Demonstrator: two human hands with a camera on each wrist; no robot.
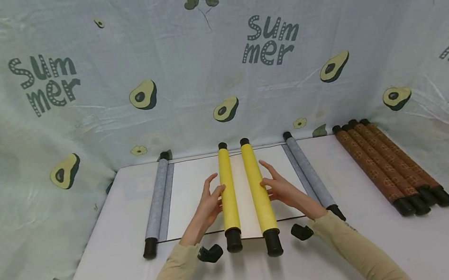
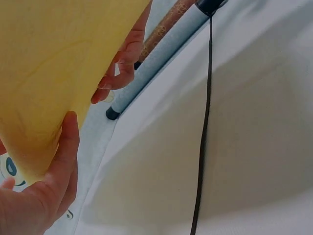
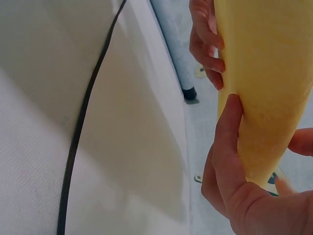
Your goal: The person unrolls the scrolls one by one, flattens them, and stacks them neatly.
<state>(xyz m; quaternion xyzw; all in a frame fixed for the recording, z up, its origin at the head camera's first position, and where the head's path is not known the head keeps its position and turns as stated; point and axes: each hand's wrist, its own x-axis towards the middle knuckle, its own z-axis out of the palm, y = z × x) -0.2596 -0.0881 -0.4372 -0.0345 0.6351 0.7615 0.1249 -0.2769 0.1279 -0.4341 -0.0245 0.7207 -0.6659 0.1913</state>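
Observation:
A yellow scroll is held partly unrolled, its two rolls side by side with a pale strip [image 1: 244, 194] between them. My left hand [image 1: 209, 204] grips the left yellow roll [image 1: 227, 187] near its middle, fingers and thumb around it. On the other side, my right hand [image 1: 281, 190] holds the right yellow roll [image 1: 257, 183] the same way. Both rolls have black end knobs and appear raised, with shadows below. In the wrist views the yellow roll [image 2: 63, 63] hides part of each hand. Beneath lies an open grey scroll with a white sheet [image 1: 195, 177].
The grey scroll's left roll [image 1: 158, 202] and right roll [image 1: 308, 171] lie on the white table [image 1: 115, 279]. Several brown patterned scrolls [image 1: 382, 161] lie together at the right. An avocado-print cloth [image 1: 179, 60] hangs behind. Small black devices [image 1: 210, 254] sit by the wrists.

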